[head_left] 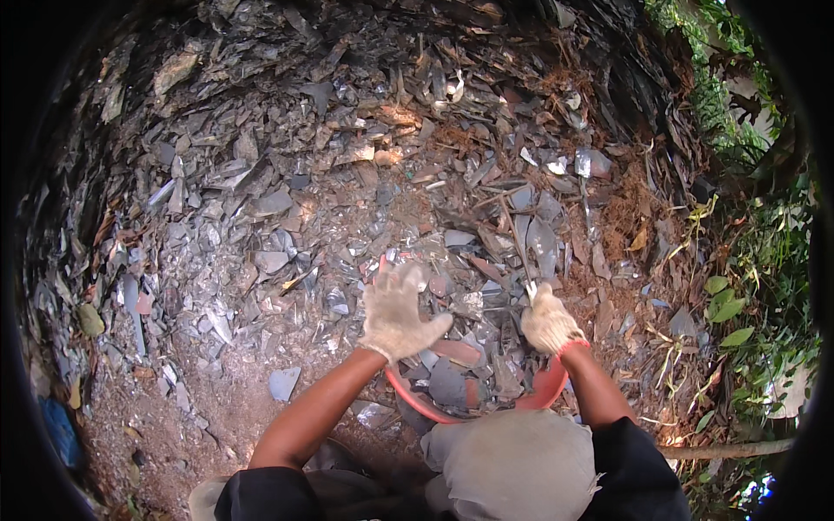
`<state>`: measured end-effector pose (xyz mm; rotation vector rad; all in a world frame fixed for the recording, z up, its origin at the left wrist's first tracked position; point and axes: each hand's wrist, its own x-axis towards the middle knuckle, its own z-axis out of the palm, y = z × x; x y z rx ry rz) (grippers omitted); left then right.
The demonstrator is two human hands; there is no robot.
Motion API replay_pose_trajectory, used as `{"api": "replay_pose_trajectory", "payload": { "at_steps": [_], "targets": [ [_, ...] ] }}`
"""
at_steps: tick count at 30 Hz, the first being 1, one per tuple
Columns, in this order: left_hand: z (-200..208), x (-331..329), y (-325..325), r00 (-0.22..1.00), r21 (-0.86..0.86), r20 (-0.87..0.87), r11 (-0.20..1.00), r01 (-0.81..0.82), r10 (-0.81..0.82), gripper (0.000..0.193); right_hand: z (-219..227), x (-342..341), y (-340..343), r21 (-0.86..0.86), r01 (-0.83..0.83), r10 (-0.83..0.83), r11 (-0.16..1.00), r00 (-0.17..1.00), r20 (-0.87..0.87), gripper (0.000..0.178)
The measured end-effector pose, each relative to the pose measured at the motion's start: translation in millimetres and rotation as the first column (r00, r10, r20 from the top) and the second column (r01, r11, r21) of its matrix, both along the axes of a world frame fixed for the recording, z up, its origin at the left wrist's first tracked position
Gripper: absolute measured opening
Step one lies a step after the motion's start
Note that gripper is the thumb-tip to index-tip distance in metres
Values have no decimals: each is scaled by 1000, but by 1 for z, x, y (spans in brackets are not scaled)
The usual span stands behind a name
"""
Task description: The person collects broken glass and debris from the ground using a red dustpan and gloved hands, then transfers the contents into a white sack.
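My left hand (pixel 395 308), in a pale knit glove, is spread with its fingers stretched over the broken stone pieces, beside the left rim of a red basin (pixel 415 401). Flat grey and reddish stone flakes (pixel 448 382) lie within the basin's rim. My right hand (pixel 552 323), gloved alike with a red cuff, is closed around the near end of a thin brown rod (pixel 516 239). The rod points away from me over the rubble, and a short crosspiece seems to show at its far end. The right wrist is above the basin's right rim.
Loose flat stone shards (pixel 269 204) cover the ground and rise into a dark bank around the far side. Green plants (pixel 769 260) grow along the right edge, above a branch (pixel 730 450). Grey cloth (pixel 521 460) covers the basin's near side. Something blue (pixel 61 434) lies far left.
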<state>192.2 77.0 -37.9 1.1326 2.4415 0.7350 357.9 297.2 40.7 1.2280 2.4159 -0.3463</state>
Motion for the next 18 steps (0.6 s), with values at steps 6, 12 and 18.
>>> {"api": "replay_pose_trajectory", "payload": {
  "at_steps": [6,12,18],
  "targets": [
    [-21,-44,-6,917,66,226,934,-350,328,99,68,102,-66,-154,88,-80,984,995,57,36],
    [-26,-43,4,965,89,56,961,-262,258,97,162,127,-88,-405,334,-402,851,911,-94,23],
    [-19,-46,46,993,-96,51,990,-100,106,103,91,12,30,115,146,-123,983,976,-181,42]
  ]
}}
